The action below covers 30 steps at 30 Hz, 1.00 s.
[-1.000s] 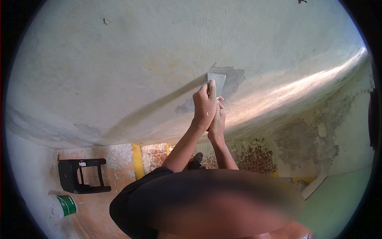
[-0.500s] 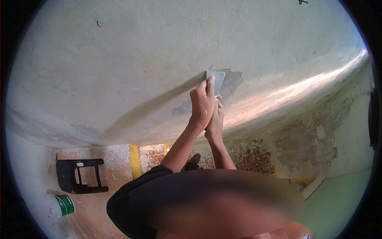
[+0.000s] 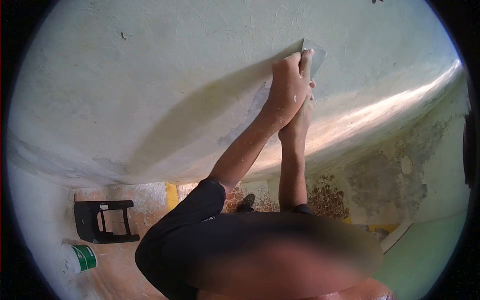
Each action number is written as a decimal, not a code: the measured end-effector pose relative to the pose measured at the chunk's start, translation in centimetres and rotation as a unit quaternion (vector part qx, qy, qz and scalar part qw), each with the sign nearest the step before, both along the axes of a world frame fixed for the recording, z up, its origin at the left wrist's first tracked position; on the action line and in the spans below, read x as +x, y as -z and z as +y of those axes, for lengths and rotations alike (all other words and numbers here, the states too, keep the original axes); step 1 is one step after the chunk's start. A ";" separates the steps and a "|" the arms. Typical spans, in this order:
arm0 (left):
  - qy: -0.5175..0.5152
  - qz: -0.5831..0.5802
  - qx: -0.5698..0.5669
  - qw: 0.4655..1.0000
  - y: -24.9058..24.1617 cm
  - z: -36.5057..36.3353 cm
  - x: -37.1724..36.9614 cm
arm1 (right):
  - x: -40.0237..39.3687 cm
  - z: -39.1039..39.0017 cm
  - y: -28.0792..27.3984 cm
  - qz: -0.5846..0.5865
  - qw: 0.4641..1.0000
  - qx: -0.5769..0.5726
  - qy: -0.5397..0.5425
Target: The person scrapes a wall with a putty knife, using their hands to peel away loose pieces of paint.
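A flat metal scraper point(image 3: 316, 61) lies with its wide blade against the pale wall point(image 3: 165, 60). My left hand point(image 3: 289, 87) is closed on it, one finger stretched along the blade. Just below and partly behind, my right hand point(image 3: 300, 120) is closed around the handle end, which the hands mostly hide. White flecks cling to the skin of both hands and forearms. Left of my wrists, a grey patch of bare wall point(image 3: 254, 106) shows where the coating is gone, partly covered by my left hand and forearm.
On the floor at the lower left stand a black stool point(image 3: 87, 222) and a white and green bucket point(image 3: 85, 258). A dark shoe point(image 3: 246, 201) shows below my arms. The side wall at the right has a worn grey area point(image 3: 382, 187).
Both hands and the scraper have moved up and to the right along the wall, and my arms reach further out. More of the grey patch's left part is uncovered.
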<state>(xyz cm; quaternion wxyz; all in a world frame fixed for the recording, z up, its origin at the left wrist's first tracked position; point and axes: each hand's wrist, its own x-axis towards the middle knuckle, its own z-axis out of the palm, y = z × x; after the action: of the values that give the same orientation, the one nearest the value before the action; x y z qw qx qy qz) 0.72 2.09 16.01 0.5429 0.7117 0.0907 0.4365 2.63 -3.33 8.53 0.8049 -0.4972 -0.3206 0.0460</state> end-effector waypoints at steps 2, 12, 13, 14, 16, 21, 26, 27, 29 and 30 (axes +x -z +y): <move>-0.001 0.007 0.023 1.000 -0.5 -0.2 0.5 | 0.1 0.0 0.2 0.058 0.998 0.013 -0.002; -0.028 0.035 -0.095 0.994 9.7 -0.3 -3.8 | -3.7 -0.4 9.7 0.177 0.982 -0.063 -0.032; -0.031 0.057 -0.107 0.992 10.4 -0.2 -4.5 | -4.7 -0.6 9.3 0.215 0.973 -0.074 -0.039; -0.034 0.076 -0.119 0.989 10.8 0.0 -5.0 | -5.3 -0.8 9.2 0.252 0.963 -0.084 -0.046; -0.036 0.083 -0.132 0.987 11.1 0.1 -5.4 | -5.2 -1.4 10.1 0.273 0.952 -0.116 -0.071; -0.037 0.086 -0.124 0.988 10.1 0.4 -5.6 | -5.7 -0.7 9.4 0.266 0.952 -0.123 -0.088; -0.034 0.099 -0.101 0.989 10.1 1.1 -5.2 | -6.0 -0.3 8.7 0.274 0.952 -0.117 -0.074; -0.038 0.112 -0.094 0.989 10.1 1.1 -5.3 | -6.1 -0.2 8.6 0.281 0.950 -0.123 -0.054; -0.035 0.068 -0.073 0.994 8.7 0.9 -4.1 | -4.9 0.3 7.9 0.249 0.962 -0.104 -0.046; -0.033 0.025 -0.049 0.998 7.8 0.8 -3.3 | -4.2 0.6 7.4 0.217 0.972 -0.084 -0.040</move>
<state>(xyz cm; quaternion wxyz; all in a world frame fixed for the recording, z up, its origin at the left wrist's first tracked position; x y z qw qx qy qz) -2.59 2.91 8.23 0.5600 0.6913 0.1493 0.4314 -1.57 -2.71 1.17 0.8083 -0.5277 -0.1526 0.2118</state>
